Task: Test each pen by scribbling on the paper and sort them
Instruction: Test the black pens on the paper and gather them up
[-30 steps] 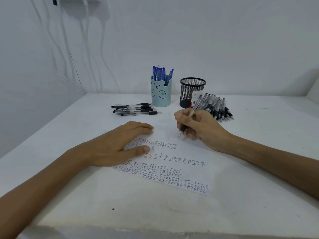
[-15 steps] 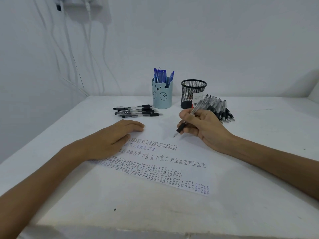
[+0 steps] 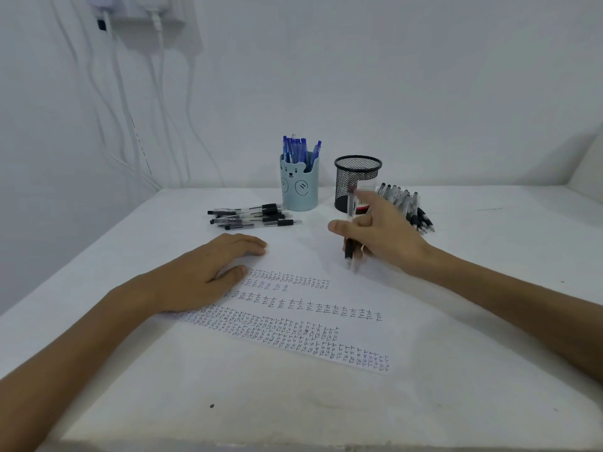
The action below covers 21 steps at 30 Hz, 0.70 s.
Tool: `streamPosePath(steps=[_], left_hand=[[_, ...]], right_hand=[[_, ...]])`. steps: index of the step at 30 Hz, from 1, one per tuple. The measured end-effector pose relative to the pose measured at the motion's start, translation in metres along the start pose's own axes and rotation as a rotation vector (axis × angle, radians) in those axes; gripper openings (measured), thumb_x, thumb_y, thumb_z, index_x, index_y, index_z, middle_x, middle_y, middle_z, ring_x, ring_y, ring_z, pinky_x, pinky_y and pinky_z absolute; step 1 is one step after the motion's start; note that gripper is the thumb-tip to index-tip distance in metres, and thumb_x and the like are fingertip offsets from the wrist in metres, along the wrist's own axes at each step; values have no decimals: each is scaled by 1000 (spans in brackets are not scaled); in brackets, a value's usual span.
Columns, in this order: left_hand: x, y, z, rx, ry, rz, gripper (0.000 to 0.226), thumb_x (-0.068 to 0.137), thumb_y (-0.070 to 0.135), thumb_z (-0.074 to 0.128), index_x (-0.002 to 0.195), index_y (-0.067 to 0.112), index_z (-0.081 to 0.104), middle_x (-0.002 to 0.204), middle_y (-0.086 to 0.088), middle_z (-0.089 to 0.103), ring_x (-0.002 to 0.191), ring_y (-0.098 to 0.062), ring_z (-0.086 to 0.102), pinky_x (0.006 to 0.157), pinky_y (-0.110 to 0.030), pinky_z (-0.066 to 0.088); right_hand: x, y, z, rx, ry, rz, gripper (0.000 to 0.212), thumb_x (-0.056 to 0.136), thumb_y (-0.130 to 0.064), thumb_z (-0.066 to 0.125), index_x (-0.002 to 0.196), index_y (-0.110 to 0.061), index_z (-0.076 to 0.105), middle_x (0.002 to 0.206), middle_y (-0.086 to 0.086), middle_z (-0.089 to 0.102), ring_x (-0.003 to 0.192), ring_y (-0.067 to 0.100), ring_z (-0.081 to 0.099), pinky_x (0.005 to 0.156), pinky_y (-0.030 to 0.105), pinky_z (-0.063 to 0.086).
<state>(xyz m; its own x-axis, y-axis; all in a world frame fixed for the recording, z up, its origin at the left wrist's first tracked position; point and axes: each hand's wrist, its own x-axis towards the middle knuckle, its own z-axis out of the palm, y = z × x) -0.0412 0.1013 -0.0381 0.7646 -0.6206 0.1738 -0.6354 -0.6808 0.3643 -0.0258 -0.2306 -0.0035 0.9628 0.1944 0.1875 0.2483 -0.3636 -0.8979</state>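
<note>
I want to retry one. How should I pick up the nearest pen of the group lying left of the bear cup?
Pinch the nearest pen across its clear barrel, fingers coming from above on the near side: it lies flat and crosswise, near side open, other pens tight behind it.

**A plain desk corner**

You're at a white table (image 3: 489, 256) set in a corner of bare white walls (image 3: 391, 76). A bear-faced cup (image 3: 298, 190) of blue pens (image 3: 298, 148) and a mesh cup (image 3: 357, 177) stand at the back, loose pens (image 3: 251, 217) beside them, a handwritten sheet (image 3: 326, 309) in front. Plugs (image 3: 153, 9) and cables (image 3: 164, 109) hang on the left wall: home or small office, hard to say.
</note>
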Motion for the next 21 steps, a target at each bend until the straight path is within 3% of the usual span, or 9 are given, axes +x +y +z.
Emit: streamPosePath(steps=[1, 3, 7, 9, 11, 13, 21], left_hand=[[0, 0, 0, 1, 2, 2, 55, 101, 52, 36, 149, 29, 47, 154, 26, 41, 147, 1, 33, 120, -20, 27], [1, -1, 1, 4, 6, 4, 55, 100, 54, 37, 149, 30, 47, 154, 28, 40, 147, 2, 33, 120, -21, 27], [1, -1, 1, 7, 4, -7, 56, 99, 56, 36, 148, 32, 47, 154, 28, 40, 146, 4, 32, 119, -19, 27], [1, 0, 1, 4, 4, -8, 56, 99, 56, 36, 148, 32, 47, 154, 28, 40, 146, 4, 32, 119, -19, 27], [1, 0, 1, 1, 0, -18, 56, 99, 57, 36, 148, 33, 46, 154, 29, 39, 146, 4, 32, 119, -20, 27], [0, 0, 2, 2, -2, -21, 56, 99, 58, 36, 148, 34, 46, 154, 30, 39, 147, 4, 31, 120, -20, 26], [1, -1, 1, 3, -11, -29, 56, 99, 59, 35, 149, 36, 45, 154, 31, 38, 148, 3, 30, 121, -25, 28]], right_hand=[[4, -2, -5, -85, 63, -24, 60, 92, -32, 75, 139, -17, 40, 66, 9, 73, 48, 13, 60, 51, 23, 43], [19, -4, -20, -244, 227, -52, 58, 93, -32, 71, 138, -14, 40, 67, 4, 73, 61, 17, 65, 62, 29, 50], [53, 0, -55, -500, 361, 2, 51, 93, -30, 61, 132, -2, 42, 97, 14, 68, 87, 29, 64, 71, 32, 48], [65, 4, -67, -613, 377, 48, 40, 95, -26, 60, 119, 2, 45, 98, 16, 59, 86, 31, 59, 67, 31, 43], [74, 10, -74, -713, 370, 108, 25, 94, -24, 61, 92, -4, 47, 85, 13, 52, 78, 29, 54, 59, 29, 39], [81, 17, -78, -771, 351, 170, 37, 93, -23, 62, 68, -8, 40, 67, 9, 48, 62, 25, 50, 50, 26, 33], [88, 22, -82, -835, 311, 249, 45, 102, -34, 48, 66, -7, 43, 68, 9, 49, 69, 29, 53, 52, 26, 34]])
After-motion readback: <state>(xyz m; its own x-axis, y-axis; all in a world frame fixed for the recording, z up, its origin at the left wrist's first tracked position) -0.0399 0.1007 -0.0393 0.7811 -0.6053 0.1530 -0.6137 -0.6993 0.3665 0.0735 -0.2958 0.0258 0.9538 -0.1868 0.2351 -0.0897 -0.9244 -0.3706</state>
